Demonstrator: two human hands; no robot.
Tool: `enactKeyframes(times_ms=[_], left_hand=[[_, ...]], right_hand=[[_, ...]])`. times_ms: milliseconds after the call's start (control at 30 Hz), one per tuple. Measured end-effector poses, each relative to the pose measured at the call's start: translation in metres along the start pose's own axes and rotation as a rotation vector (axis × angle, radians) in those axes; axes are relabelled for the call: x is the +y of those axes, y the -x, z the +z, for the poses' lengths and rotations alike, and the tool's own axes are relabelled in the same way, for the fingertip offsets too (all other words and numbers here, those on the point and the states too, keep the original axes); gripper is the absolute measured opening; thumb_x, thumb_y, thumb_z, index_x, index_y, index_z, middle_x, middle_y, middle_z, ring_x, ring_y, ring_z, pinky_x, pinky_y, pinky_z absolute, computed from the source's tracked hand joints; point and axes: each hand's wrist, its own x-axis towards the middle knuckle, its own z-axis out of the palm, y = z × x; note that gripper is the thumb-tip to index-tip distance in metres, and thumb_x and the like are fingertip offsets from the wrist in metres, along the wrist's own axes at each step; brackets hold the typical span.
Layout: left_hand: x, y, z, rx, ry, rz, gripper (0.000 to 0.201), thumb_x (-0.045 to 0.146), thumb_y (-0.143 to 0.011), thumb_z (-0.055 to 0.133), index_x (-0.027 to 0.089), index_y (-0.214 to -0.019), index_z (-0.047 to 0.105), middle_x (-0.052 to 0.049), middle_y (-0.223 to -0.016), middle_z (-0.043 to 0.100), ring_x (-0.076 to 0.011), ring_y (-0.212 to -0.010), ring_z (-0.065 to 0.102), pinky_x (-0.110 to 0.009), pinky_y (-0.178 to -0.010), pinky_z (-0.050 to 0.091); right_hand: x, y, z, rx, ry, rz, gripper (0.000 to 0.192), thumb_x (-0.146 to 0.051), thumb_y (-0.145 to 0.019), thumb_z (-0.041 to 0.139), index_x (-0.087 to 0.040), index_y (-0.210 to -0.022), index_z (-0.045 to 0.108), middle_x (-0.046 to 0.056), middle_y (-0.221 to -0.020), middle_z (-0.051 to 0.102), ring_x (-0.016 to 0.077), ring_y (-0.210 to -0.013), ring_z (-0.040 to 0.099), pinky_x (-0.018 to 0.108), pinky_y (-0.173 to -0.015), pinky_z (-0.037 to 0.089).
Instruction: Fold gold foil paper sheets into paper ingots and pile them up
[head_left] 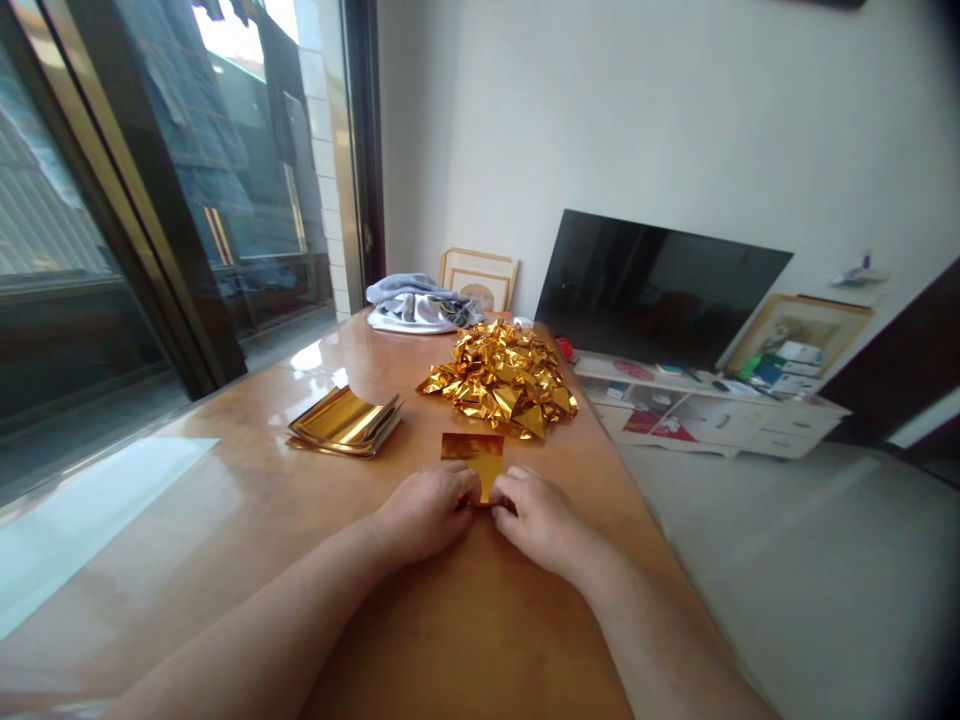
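A sheet of gold foil paper [474,452] lies on the wooden table in front of me, its far edge curling up. My left hand [435,503] grips its near left edge with bent fingers. At the near right edge, my right hand [531,510] pinches the same sheet between thumb and fingers. The near edge is partly hidden by my fingertips. Beyond the hands rises a heap of folded gold foil pieces [510,375]. To the left sits a stack of gold foil sheets [345,422], slightly curled.
The glossy table [255,530] has its right edge close beside my right arm. A pale sheet [97,510] lies at the left. Folded clothes [416,303] are at the far end. A television [660,285] stands on a white cabinet [712,420] beyond.
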Motion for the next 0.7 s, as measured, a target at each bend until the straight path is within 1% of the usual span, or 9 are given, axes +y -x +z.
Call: enactKeyframes(times_ms=[100,267,400,500,700], left_hand=[[-0.005,0.002,-0.002,0.003,0.054,-0.039,0.011,0.014,-0.075,0.057,0.021,-0.078,0.064,-0.004,-0.082,0.064,-0.0177,-0.071,0.055,-0.026,-0.061,0.035],[-0.012,0.003,-0.004,-0.028,0.119,-0.047,0.012,0.016,-0.076,0.058,0.021,-0.08,0.067,-0.002,-0.079,0.066,-0.0171,-0.069,0.055,-0.025,-0.059,0.033],[-0.014,0.001,-0.003,-0.019,0.134,-0.038,0.012,0.015,-0.076,0.057,0.021,-0.079,0.068,-0.002,-0.075,0.067,-0.0168,-0.068,0.055,-0.025,-0.059,0.033],[-0.013,0.001,-0.004,-0.003,0.154,-0.064,0.012,0.016,-0.075,0.059,0.021,-0.079,0.069,-0.001,-0.074,0.067,-0.0163,-0.065,0.055,-0.025,-0.058,0.032],[-0.011,0.002,-0.011,0.018,0.076,-0.127,0.009,0.019,-0.077,0.06,0.022,-0.076,0.069,0.0,-0.073,0.067,-0.0164,-0.064,0.057,-0.025,-0.059,0.031]], right_hand=[[0.0,0.0,-0.001,-0.002,-0.041,0.019,0.012,-0.011,-0.082,0.06,-0.022,-0.08,0.064,0.003,-0.084,0.062,0.0171,-0.08,0.054,0.027,-0.069,0.036],[0.001,0.0,-0.002,0.026,-0.14,0.041,0.007,-0.017,-0.084,0.062,-0.023,-0.085,0.065,0.003,-0.086,0.064,0.018,-0.081,0.056,0.028,-0.07,0.037],[0.005,-0.002,0.002,0.062,-0.203,0.05,0.009,-0.018,-0.086,0.058,-0.023,-0.082,0.064,0.002,-0.083,0.066,0.0188,-0.081,0.057,0.028,-0.069,0.038],[0.008,-0.004,0.006,0.082,-0.227,0.067,0.01,-0.019,-0.087,0.057,-0.023,-0.082,0.064,0.002,-0.081,0.067,0.0192,-0.079,0.058,0.028,-0.068,0.038],[0.011,-0.005,0.007,0.073,-0.285,0.074,0.011,-0.024,-0.088,0.057,-0.023,-0.081,0.066,0.002,-0.081,0.067,0.0187,-0.077,0.057,0.029,-0.069,0.04]])
